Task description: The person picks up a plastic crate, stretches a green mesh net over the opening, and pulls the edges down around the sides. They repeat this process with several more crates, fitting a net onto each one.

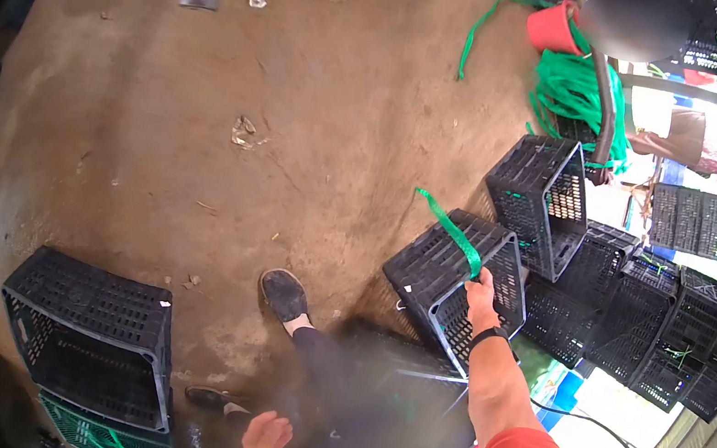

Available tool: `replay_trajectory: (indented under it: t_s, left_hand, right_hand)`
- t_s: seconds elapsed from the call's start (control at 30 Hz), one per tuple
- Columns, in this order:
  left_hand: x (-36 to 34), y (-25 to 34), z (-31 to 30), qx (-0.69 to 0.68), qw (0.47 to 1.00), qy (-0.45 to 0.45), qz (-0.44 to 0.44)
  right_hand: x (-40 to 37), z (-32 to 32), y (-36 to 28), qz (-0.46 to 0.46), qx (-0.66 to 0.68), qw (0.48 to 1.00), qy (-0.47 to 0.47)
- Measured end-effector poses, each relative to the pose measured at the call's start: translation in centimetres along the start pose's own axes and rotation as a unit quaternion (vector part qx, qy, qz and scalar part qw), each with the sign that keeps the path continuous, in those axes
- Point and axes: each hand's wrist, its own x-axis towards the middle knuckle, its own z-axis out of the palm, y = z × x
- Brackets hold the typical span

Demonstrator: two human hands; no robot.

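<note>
My right hand (479, 300), at the end of a red sleeve and with a dark band on the wrist, is closed around a green strap (458, 237). The strap's free end curves away over a black plastic crate (428, 258). This slotted crate lies tilted with its open side towards me, and the hand is at its rim; whether the fingers also grip the rim is hidden. Low in the view, my left hand (264, 442) is raised with loosely bent fingers and holds nothing. It is apart from the crates.
Stacked black crates (642, 313) line the right side. Another crate (91, 305) stands at lower left above a green-strapped one. A red bucket (555, 28) and a pile of green straps (577, 94) are at upper right, near another person (669, 131). Scraps litter the brown floor (328, 117).
</note>
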Motion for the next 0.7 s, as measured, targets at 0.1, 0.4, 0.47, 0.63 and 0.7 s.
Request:
replay_trajectory:
  t_s: [0.1, 0.4, 0.47, 0.63, 0.7]
  left_hand:
    - [-0.5, 0.5, 1.3, 0.014, 1.000, 0.005, 0.010]
    - [-4.3, 5.9, 8.7, 0.018, 0.987, -0.060, 0.150]
    - [-4.8, 6.1, 10.3, 0.002, 0.983, -0.096, 0.157]
    - [-5.3, 5.9, 9.2, -0.002, 0.980, -0.123, 0.155]
    - [-4.4, 4.9, 6.4, -0.018, 0.988, -0.092, 0.126]
  right_hand:
    - [-1.6, -2.1, -4.5, 0.062, 0.042, 0.991, -0.111]
    - [-7.5, -8.4, -12.2, -0.015, 0.160, 0.917, -0.364]
    - [-6.6, -7.4, -11.3, 0.066, 0.085, 0.972, -0.208]
    - [-4.0, -3.1, -6.0, 0.164, -0.015, 0.968, -0.188]
    - [-4.2, -1.3, -4.1, 0.147, 0.021, 0.964, -0.220]
